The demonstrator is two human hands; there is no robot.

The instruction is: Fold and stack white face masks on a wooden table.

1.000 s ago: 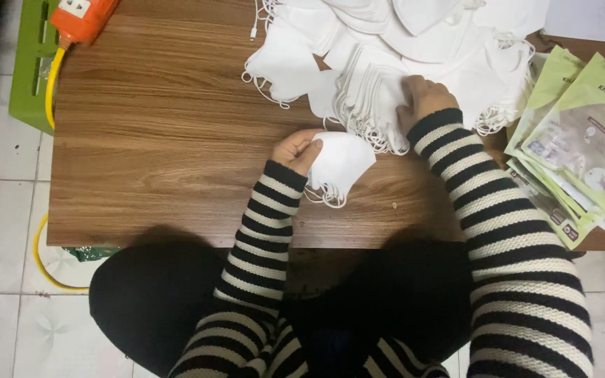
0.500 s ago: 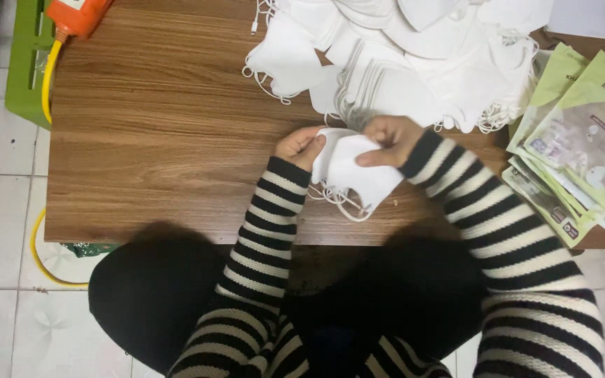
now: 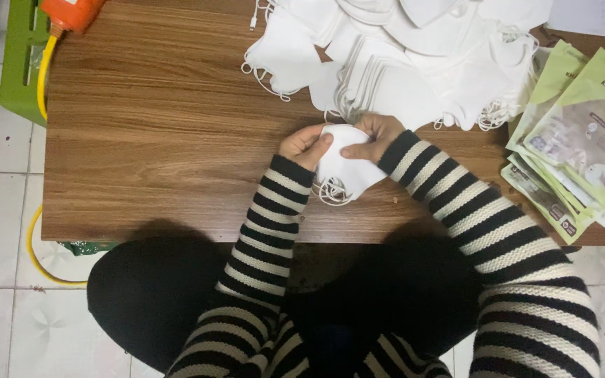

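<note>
Both hands hold a small stack of white face masks just above the wooden table, near its front edge. My left hand grips the stack's left side with the thumb on top. On the right side, my right hand pinches the same stack. The masks' ear loops hang below the hands. A big pile of loose white masks lies right behind the hands at the table's far side.
Green and white flat packets are stacked at the table's right edge. An orange tool with a yellow cord rests on a green crate at the far left. White tiled floor surrounds the table.
My right hand left the big pile, brought more masks to the one in my left hand, and now both hands press the stack together.
</note>
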